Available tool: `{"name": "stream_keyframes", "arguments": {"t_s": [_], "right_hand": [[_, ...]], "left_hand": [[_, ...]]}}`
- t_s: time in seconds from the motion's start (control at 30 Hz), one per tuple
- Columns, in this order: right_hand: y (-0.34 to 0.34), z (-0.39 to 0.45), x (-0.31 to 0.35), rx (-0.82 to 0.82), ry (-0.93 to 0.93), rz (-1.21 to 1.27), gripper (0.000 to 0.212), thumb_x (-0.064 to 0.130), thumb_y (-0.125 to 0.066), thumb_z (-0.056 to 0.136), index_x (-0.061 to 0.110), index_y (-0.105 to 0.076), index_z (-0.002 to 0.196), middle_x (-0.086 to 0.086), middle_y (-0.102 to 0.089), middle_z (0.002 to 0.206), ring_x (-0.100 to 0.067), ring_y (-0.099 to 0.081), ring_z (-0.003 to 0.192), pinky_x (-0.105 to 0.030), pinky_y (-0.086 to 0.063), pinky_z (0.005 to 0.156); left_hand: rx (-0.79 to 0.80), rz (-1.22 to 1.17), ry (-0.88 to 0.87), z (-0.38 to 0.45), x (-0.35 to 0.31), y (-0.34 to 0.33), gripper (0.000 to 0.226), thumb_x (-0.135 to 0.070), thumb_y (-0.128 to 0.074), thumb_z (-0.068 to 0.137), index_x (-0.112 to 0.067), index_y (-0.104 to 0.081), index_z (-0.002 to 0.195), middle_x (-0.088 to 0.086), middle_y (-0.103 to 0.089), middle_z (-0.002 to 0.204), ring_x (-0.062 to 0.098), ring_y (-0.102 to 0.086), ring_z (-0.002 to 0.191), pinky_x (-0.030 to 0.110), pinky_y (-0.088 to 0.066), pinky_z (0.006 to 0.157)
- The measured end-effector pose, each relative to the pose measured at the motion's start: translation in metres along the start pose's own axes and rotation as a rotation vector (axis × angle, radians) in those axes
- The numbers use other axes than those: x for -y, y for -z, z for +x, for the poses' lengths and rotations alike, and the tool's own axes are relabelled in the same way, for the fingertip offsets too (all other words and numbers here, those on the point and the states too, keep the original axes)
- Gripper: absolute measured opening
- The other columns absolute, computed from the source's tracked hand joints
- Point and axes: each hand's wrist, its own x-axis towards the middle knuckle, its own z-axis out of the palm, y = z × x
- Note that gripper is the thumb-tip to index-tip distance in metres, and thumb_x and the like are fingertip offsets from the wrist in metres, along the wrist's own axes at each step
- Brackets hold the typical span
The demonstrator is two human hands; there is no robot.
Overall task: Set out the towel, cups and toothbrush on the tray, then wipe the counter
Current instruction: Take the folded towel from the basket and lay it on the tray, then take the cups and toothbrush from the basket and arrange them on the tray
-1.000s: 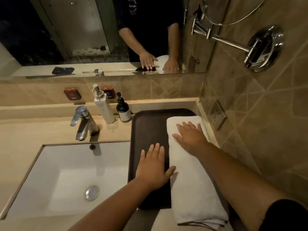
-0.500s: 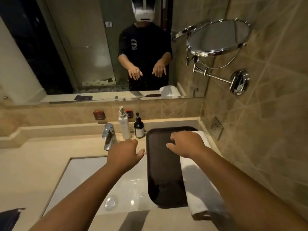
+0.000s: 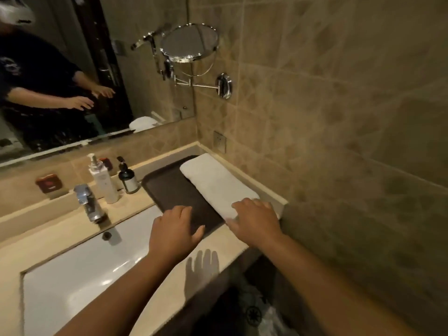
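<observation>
A dark brown tray (image 3: 174, 190) lies on the beige counter (image 3: 218, 241) in the corner by the tiled wall. A folded white towel (image 3: 215, 183) rests along the tray's right side. My left hand (image 3: 174, 232) hovers over the tray's near edge, fingers apart and holding nothing. My right hand (image 3: 254, 220) is over the towel's near end, fingers spread and empty; whether it touches the towel I cannot tell. No cups or toothbrush are in view.
A white sink (image 3: 80, 275) with a chrome tap (image 3: 88, 202) is to the left. A white pump bottle (image 3: 103, 181) and a dark pump bottle (image 3: 127, 179) stand behind the tray. A round mirror on an arm (image 3: 190, 42) and a socket (image 3: 219, 141) are on the wall.
Both hands lifted off the tray and towel, then pulled back to the near edge. The view swung up and then to the right. The towel stays on the tray.
</observation>
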Motion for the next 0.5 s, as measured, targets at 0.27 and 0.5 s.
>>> {"name": "stream_keyframes", "arguments": {"t_s": [0.27,0.5], "right_hand": [[0.063,-0.19,-0.106,-0.082,-0.438,-0.096,0.055,0.058,-0.047,0.087,0.023,-0.054,0.129,-0.007,-0.062,0.124,-0.03,-0.055,0.114,-0.044,-0.039,0.095],[0.123,-0.462,-0.165,-0.132,-0.836,-0.198,0.052,0.06,-0.041,0.09,0.023,-0.054,0.125,-0.003,-0.061,0.118,-0.026,-0.055,0.108,-0.045,-0.041,0.093]], "left_hand": [[0.064,-0.071,-0.517,-0.046,-0.179,0.014,0.063,-0.062,-0.048,0.085,-0.019,-0.051,0.131,0.006,-0.06,0.126,0.029,-0.056,0.112,0.041,-0.045,0.087],[0.13,-0.155,-0.953,-0.192,-0.38,0.032,0.064,-0.062,-0.047,0.082,-0.015,-0.058,0.124,0.01,-0.066,0.107,0.031,-0.062,0.097,0.042,-0.048,0.078]]}}
